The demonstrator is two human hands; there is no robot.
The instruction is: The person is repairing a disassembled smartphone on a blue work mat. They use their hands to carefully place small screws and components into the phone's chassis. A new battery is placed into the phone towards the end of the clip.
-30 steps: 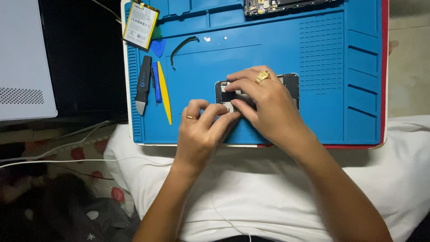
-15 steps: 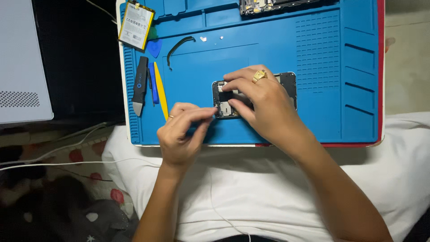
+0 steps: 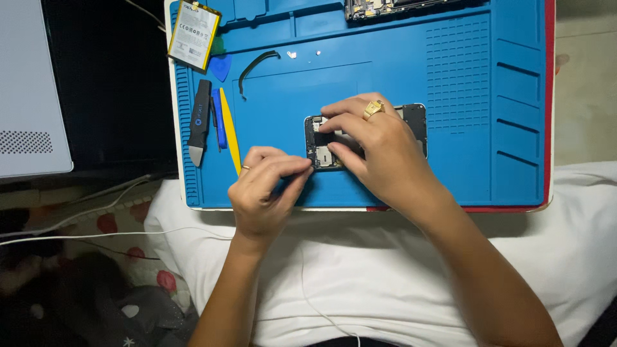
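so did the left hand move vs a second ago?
Yes. The left hand has pulled back left and down, off the opened phone toward the near edge of the blue mat. The right hand stays on the phone.

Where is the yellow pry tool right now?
The yellow pry tool lies on the blue mat's left side, beside the blue tool, left of the opened phone.

The right hand (image 3: 376, 151) is covering the middle of the opened phone (image 3: 319, 142), hiding its parts. Whatever the left hand (image 3: 267, 186) is pinching is too small to tell. The circuit board (image 3: 385, 8) is running off the top edge.
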